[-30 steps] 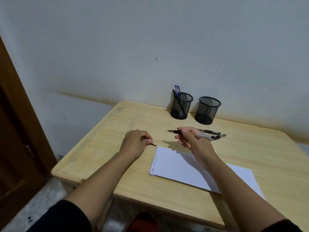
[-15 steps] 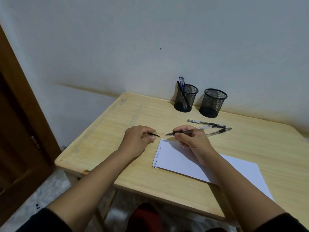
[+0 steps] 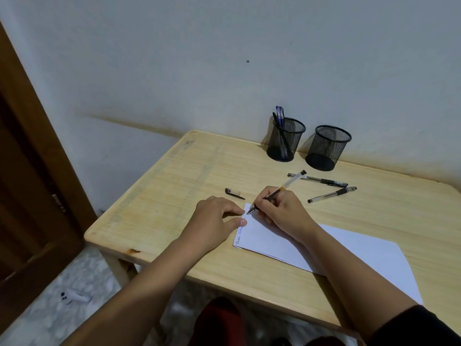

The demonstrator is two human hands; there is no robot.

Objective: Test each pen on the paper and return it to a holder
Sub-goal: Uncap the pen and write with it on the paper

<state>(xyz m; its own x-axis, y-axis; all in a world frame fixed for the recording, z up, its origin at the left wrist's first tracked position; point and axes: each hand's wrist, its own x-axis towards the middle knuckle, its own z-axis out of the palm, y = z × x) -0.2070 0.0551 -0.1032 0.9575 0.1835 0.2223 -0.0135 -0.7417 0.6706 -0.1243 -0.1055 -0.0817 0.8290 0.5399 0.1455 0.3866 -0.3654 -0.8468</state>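
Right hand point(image 3: 282, 213) pinching a pen point(image 3: 279, 192), tip touching the paper's point(image 3: 324, 248) far left corner, left hand point(image 3: 214, 221) lying loosely spread, fingertips pressing that paper's left edge

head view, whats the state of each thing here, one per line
pen in right hand: uncapped, tip at the paper's corner
right hand: gripping the pen
left hand: fingers pinning the paper's edge
pen cap: off, lying on the table
paper: flat, writing along the left edge
left holder: upright, holds pens
right holder: upright, looks empty
two pens on the table: lying flat
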